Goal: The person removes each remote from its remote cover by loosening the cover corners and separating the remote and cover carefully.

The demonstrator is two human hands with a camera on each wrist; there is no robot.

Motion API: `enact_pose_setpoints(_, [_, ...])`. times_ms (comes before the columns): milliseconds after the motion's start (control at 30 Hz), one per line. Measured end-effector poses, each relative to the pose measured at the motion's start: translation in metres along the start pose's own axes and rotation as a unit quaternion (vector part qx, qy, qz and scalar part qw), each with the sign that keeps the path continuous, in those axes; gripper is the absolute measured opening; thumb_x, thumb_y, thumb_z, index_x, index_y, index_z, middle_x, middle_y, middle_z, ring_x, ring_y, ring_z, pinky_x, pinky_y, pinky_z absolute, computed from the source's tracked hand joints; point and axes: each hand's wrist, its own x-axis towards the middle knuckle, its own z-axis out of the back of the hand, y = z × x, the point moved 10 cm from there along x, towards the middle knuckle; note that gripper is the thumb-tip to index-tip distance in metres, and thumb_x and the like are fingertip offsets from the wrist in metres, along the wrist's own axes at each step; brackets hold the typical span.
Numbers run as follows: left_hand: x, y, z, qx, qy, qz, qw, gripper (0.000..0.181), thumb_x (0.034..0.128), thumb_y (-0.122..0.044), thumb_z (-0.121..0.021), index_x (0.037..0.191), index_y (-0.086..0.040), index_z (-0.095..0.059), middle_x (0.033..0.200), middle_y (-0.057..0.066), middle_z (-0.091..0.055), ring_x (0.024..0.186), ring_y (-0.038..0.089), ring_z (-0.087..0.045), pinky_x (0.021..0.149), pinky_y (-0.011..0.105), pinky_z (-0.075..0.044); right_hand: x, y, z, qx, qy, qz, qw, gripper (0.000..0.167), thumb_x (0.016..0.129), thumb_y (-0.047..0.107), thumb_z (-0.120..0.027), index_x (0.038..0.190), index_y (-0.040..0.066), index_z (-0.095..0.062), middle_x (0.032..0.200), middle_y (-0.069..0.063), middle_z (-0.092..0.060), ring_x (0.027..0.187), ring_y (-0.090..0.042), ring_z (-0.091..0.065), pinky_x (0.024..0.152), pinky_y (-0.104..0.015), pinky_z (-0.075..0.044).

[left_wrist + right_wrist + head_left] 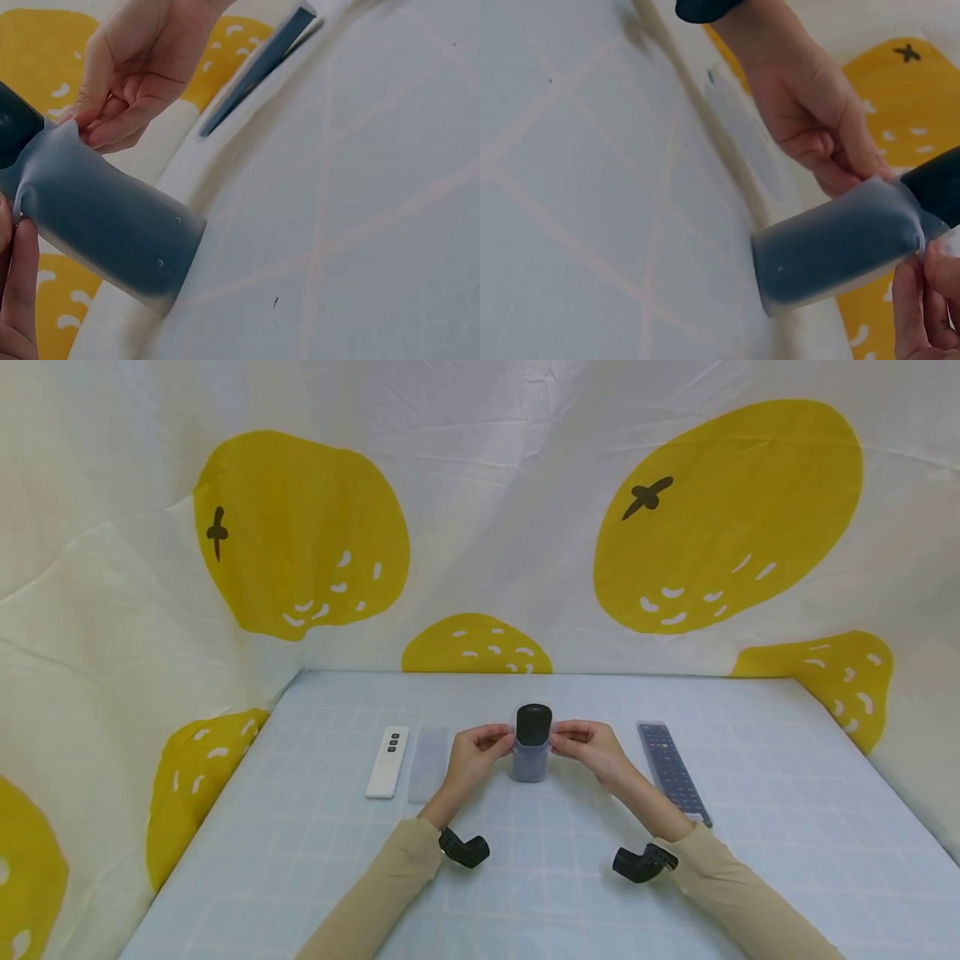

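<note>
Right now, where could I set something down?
Bare pale blue checked cloth lies left of the slim white remote and right of the long dark remote. The middle is crowded: left hand and right hand pinch a translucent sleeve around a rounded black object, near a flat translucent sheet.

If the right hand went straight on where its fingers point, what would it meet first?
The right hand would meet the translucent sleeve, which it pinches near the top; just past that, probably the black item protruding from it, though depth is hard to judge.
</note>
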Motion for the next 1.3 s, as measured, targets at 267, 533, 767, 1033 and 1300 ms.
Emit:
enact_pose_setpoints(267, [-0.003, 0.003, -0.001, -0.001, -0.001, 0.003, 1.0000, 0.022, 0.0864, 0.000, -0.067, 0.104, 0.013, -0.066, 0.097, 0.028, -0.069, 0.076, 0.010, -0.068, 0.073, 0.026, -0.058, -0.001, -0.003, -0.001, -0.007, 0.002, 0.000, 1.0000, 0.034, 0.089, -0.003, -0.062, 0.116, -0.022, -0.053, 0.082, 0.011, -0.070, 0.078, 0.000, -0.067, 0.077, -0.022, -0.057])
enact_pose_setpoints(533, [-0.003, 0.007, -0.001, -0.006, -0.001, 0.001, 1.0000, 0.022, 0.0859, 0.002, -0.067, 0.104, 0.014, -0.066, 0.097, 0.030, -0.068, 0.076, 0.012, -0.069, 0.073, 0.027, -0.059, -0.001, -0.003, -0.002, -0.011, -0.002, 0.004, 0.9999, 0.032, 0.088, -0.004, -0.062, 0.114, -0.022, -0.055, 0.080, 0.011, -0.069, 0.076, -0.001, -0.067, 0.075, -0.023, -0.057])
enact_pose_setpoints(767, [-0.012, -0.012, -0.003, 0.009, 0.010, 0.001, 0.9999, 0.020, 0.0868, 0.005, -0.064, 0.103, 0.017, -0.064, 0.096, 0.032, -0.067, 0.079, 0.018, -0.070, 0.074, 0.026, -0.058, -0.002, -0.008, -0.002, -0.016, -0.002, -0.007, 0.9999, 0.032, 0.088, -0.003, -0.062, 0.113, -0.021, -0.056, 0.083, 0.007, -0.071, 0.077, -0.002, -0.067, 0.074, -0.022, -0.057])
enact_pose_setpoints(1033, [-0.018, -0.022, -0.003, 0.017, 0.012, 0.019, 0.9996, 0.021, 0.0872, 0.004, -0.064, 0.105, 0.015, -0.065, 0.101, 0.030, -0.067, 0.086, 0.029, -0.070, 0.077, 0.027, -0.058, -0.002, -0.008, -0.003, -0.021, -0.002, -0.004, 0.9998, 0.031, 0.088, -0.004, -0.062, 0.112, -0.022, -0.055, 0.085, 0.003, -0.071, 0.077, -0.002, -0.067, 0.075, -0.023, -0.058])
enact_pose_setpoints(1300, [-0.017, -0.020, -0.003, 0.017, 0.021, 0.018, 0.9995, 0.022, 0.0862, 0.005, -0.065, 0.105, 0.016, -0.065, 0.099, 0.032, -0.067, 0.085, 0.030, -0.070, 0.075, 0.026, -0.058, -0.002, -0.012, -0.001, -0.029, -0.006, -0.020, 0.9994, 0.031, 0.088, -0.003, -0.062, 0.112, -0.021, -0.056, 0.084, 0.003, -0.071, 0.076, -0.003, -0.067, 0.075, -0.025, -0.058])
